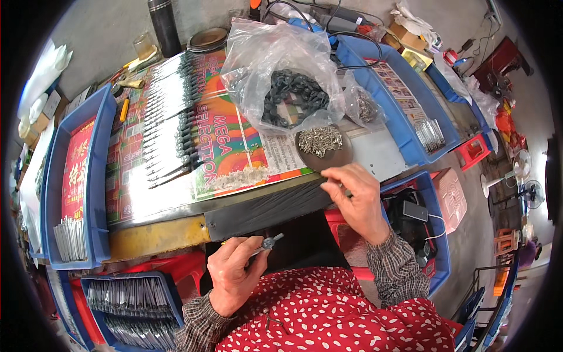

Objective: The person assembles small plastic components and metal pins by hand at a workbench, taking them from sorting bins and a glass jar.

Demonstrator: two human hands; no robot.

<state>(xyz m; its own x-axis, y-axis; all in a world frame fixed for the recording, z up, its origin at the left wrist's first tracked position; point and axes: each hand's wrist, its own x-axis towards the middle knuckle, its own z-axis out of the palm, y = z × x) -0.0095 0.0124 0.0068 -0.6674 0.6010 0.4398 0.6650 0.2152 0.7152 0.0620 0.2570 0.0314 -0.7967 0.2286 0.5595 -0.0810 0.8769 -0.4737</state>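
Left hand is in front of the bench edge, above the lap, fingers curled and grasping a small grey rod-like part; its tip pokes out past thumb and forefinger, rest hidden in the grip. Right hand is up at the bench edge, thumb and index tips close together just beside a dark round shallow dish; cannot tell if anything is pinched there. The 2 hands are well apart. Dish carries a heap of tiny brass-silver metal pieces. Behind it: a large clear plastic bag, mouth open, with black chunky parts inside, plus a smaller clear bag of small pieces at its right. Left of the bag, a long row of slim bright shafts with dark ends lies on colourful printed sheets; white granules are scattered near the front edge. 2 blue plastic trays flank the work area: left tray with upright-looking silver rods at its near end, right tray with a similar bundle. Below bench level, a blue bin at left holds 2 rows of thin dark-tipped pieces; another blue bin at right holds a dark flat box with a white cable.
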